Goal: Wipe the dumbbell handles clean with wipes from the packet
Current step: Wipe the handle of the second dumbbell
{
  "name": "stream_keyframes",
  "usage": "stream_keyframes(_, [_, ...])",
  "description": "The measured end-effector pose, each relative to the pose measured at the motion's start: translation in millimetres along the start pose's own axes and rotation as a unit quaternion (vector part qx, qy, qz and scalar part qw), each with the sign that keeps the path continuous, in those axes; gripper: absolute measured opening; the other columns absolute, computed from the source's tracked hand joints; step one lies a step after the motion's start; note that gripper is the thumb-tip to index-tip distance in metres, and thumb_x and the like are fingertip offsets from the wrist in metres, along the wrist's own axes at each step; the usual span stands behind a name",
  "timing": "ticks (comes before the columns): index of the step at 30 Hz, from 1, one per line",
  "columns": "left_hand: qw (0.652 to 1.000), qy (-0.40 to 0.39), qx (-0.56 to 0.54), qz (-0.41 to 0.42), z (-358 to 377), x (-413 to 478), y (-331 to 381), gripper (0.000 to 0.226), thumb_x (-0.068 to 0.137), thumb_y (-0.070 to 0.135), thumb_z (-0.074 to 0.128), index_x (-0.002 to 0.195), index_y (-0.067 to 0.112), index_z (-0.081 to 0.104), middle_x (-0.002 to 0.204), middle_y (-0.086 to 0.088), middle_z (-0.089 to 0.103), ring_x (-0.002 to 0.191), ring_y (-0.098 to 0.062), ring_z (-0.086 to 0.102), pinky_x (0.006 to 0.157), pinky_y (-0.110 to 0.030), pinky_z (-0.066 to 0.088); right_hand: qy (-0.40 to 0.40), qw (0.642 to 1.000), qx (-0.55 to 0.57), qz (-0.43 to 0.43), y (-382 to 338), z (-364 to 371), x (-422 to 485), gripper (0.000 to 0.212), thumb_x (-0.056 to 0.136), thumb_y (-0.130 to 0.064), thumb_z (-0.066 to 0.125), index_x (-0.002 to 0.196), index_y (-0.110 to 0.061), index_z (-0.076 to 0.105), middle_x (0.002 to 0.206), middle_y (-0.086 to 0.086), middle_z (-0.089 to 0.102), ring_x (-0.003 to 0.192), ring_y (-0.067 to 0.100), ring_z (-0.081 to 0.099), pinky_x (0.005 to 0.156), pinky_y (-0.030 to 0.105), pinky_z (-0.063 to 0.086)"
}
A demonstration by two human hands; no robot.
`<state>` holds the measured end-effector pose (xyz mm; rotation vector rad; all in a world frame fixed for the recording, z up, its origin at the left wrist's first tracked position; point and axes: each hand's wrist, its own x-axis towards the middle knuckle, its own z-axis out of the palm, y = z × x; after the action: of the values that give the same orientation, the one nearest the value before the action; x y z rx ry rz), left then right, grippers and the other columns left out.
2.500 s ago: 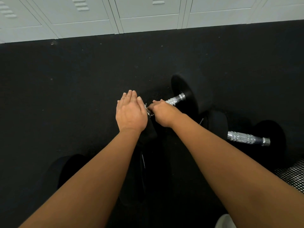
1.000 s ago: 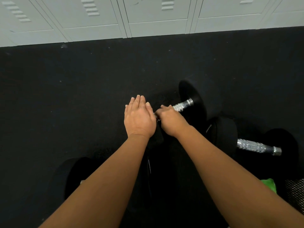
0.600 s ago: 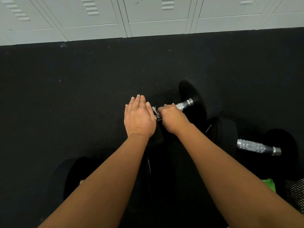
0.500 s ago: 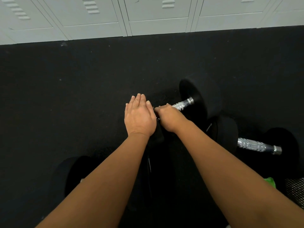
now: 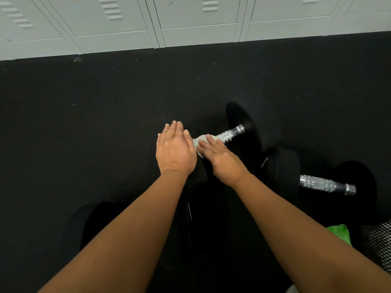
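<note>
A black dumbbell lies on the dark floor, its knurled silver handle (image 5: 229, 134) running up-right into a round black weight (image 5: 243, 125). My right hand (image 5: 222, 159) presses a white wipe (image 5: 200, 143) onto the near part of that handle, fingers extended over it. My left hand (image 5: 174, 149) rests flat, fingers together, on the near weight of the same dumbbell, which it mostly hides. A second dumbbell with a silver handle (image 5: 323, 183) lies to the right.
Pale grey lockers (image 5: 190, 20) line the far edge of the black rubber floor (image 5: 84, 123). A green packet (image 5: 338, 232) and a black mesh object (image 5: 378, 240) sit at the lower right. Another black weight (image 5: 91, 220) shows under my left forearm.
My right hand has loosened from a fist around the handle to extended fingers pressing on it, and the white wipe now shows beneath them. My left hand has stayed put.
</note>
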<state>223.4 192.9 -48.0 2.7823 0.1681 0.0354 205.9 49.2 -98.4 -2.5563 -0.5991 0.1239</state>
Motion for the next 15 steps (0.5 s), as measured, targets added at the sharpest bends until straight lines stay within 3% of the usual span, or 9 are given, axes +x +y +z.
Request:
stream_keyframes(3, [1.000, 0.003, 0.000, -0.002, 0, 0, 0, 0.048, 0.102, 0.031, 0.023, 0.142, 0.011, 0.039, 0.150, -0.005, 0.037, 0.143, -0.017, 0.024, 0.119, -0.035, 0.014, 0.049, 0.998, -0.021, 0.035, 5, 11, -18, 0.068, 0.068, 0.021, 0.062, 0.132, 0.000, 0.051, 0.140, 0.016, 0.049, 0.136, 0.036, 0.032, 0.110, 0.048, 0.024])
stream_keyframes(7, [1.000, -0.001, 0.004, -0.003, 0, 0, 0, 0.049, 0.102, 0.031, 0.022, 0.143, 0.011, 0.037, 0.151, -0.004, 0.036, 0.143, -0.017, 0.023, 0.119, -0.035, 0.014, 0.026, 0.998, -0.058, -0.018, -9, 21, -23, 0.066, 0.061, 0.018, 0.069, 0.124, 0.005, 0.056, 0.133, 0.020, 0.054, 0.126, 0.045, 0.043, 0.102, 0.054, 0.026])
stream_keyframes(9, [1.000, -0.003, 0.008, -0.002, 0, 0, 0, 0.049, 0.102, 0.032, 0.022, 0.143, 0.011, 0.037, 0.151, -0.004, 0.035, 0.143, -0.017, 0.023, 0.119, -0.035, 0.014, 0.036, 0.998, -0.054, -0.019, -8, 19, -18, 0.065, 0.066, 0.018, 0.065, 0.128, 0.004, 0.053, 0.137, 0.019, 0.050, 0.132, 0.042, 0.036, 0.106, 0.052, 0.021])
stream_keyframes(13, [1.000, -0.001, 0.007, -0.002, 0, 0, 1, 0.048, 0.102, 0.031, 0.022, 0.143, 0.011, 0.037, 0.151, -0.005, 0.036, 0.143, -0.017, 0.023, 0.119, -0.035, 0.014, 0.045, 0.997, -0.010, 0.055, 0, 13, -18, 0.068, 0.080, 0.018, 0.047, 0.143, -0.005, 0.035, 0.153, 0.011, 0.029, 0.141, 0.023, 0.002, 0.117, 0.037, 0.009])
stream_keyframes(15, [1.000, -0.002, 0.010, -0.003, 0, -1, 1, 0.049, 0.102, 0.031, 0.022, 0.143, 0.011, 0.037, 0.151, -0.005, 0.035, 0.143, -0.017, 0.023, 0.119, -0.035, 0.014, 0.034, 0.998, -0.008, 0.056, -2, 12, -23, 0.067, 0.084, 0.016, 0.042, 0.146, -0.006, 0.029, 0.155, 0.010, 0.022, 0.142, 0.024, -0.003, 0.119, 0.037, 0.009])
